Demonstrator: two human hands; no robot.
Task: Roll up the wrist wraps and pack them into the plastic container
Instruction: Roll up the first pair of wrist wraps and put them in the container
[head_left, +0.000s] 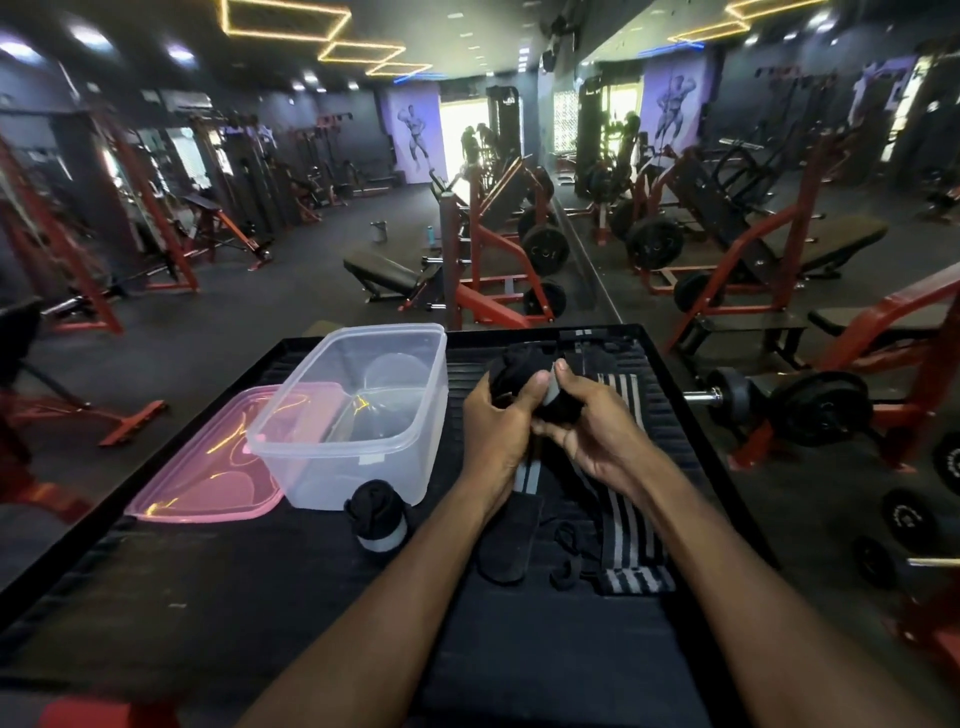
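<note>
Step in hand: rolling. Black wrap (519, 382) held mid-frame, gripped by left hand (496, 423), pinched at roll end by right hand (592, 426). Striped tail (527, 475) hangs down to black table (260, 613). Finished roll (378, 517) stands beside clear container (358, 410), which is judged empty. Second striped wrap (631, 525) lies flat, lower right. Next: tail wound tight, roll placed in container. Pink lid (208, 467) at left. Room: dim gym, red machines, mirror at right.
</note>
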